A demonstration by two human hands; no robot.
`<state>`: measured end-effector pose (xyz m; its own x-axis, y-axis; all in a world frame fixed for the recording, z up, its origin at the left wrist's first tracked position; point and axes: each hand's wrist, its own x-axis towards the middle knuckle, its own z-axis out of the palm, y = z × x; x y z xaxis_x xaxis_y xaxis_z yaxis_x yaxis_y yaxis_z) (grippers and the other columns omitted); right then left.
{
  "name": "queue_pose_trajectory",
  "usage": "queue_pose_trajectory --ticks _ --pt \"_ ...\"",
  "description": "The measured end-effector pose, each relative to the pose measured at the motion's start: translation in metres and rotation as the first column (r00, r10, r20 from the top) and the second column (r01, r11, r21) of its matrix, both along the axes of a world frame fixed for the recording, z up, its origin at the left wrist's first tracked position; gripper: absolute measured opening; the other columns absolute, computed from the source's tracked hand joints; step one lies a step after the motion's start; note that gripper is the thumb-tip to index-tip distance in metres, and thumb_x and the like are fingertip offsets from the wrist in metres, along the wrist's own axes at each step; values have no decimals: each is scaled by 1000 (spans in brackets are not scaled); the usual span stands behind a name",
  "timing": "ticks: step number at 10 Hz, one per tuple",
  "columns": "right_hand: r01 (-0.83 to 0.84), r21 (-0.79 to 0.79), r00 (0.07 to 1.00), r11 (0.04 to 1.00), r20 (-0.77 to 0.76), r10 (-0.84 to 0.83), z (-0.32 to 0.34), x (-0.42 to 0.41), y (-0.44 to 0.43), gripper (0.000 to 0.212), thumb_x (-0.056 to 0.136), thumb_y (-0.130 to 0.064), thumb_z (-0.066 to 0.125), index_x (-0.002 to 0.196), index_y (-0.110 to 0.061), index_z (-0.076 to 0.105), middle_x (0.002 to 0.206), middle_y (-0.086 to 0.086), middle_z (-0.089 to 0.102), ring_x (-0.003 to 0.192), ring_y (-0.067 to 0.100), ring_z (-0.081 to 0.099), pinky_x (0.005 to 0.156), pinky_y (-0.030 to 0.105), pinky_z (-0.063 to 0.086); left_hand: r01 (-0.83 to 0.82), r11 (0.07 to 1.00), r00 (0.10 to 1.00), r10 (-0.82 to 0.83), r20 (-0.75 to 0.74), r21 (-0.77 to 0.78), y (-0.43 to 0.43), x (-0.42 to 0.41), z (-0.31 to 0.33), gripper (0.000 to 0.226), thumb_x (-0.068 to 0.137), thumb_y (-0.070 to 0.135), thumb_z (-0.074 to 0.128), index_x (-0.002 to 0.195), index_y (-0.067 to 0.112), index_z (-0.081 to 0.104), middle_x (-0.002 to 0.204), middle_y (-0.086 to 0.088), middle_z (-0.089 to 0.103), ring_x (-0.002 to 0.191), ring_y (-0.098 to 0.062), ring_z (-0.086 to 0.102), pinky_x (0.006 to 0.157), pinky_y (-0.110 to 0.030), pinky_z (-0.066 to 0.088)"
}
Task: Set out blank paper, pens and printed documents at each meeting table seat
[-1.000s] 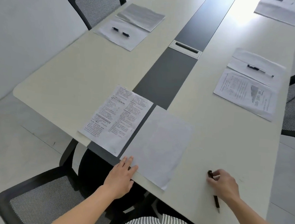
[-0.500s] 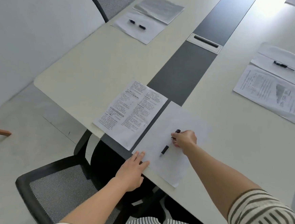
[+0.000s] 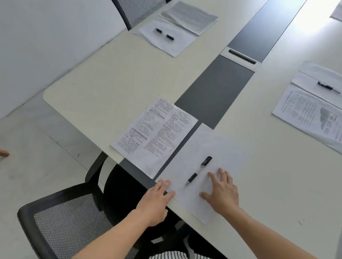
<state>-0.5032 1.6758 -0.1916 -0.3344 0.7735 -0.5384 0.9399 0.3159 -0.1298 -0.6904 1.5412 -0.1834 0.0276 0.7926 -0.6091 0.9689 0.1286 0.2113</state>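
At the near end of the long table [image 3: 99, 87] a printed document [image 3: 155, 136] lies beside a blank sheet [image 3: 221, 151]. A black pen [image 3: 199, 170] rests free on the blank sheet, slanted. My right hand [image 3: 222, 192] lies flat on the sheet just right of the pen, fingers spread, holding nothing. My left hand [image 3: 156, 199] rests open at the table's edge, its fingertips on the sheet's near corner.
Two other seats carry a paper set: far left set [image 3: 174, 27] with a pen, right set [image 3: 319, 108] with a pen. A black mesh chair [image 3: 56, 222] stands under me, another chair [image 3: 139, 2] at the far left. A cable box [image 3: 241, 58] sits in the dark centre strip.
My right hand carried the pen from the table's right side onto the blank sheet, let it go and drew back beside it. My left hand stayed at the sheet's corner.
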Motion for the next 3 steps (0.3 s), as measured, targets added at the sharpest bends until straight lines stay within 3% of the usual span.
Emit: queue_pose_trajectory --ticks 3 --pt "0 15 1000 1000 -21 0 12 -7 3 79 82 -57 63 147 -29 28 161 6 11 149 28 9 113 44 30 -64 998 994 63 85 6 0 -4 14 62 96 30 45 151 22 17 162 -3 -13 149 -20 -9 120 -39 15"
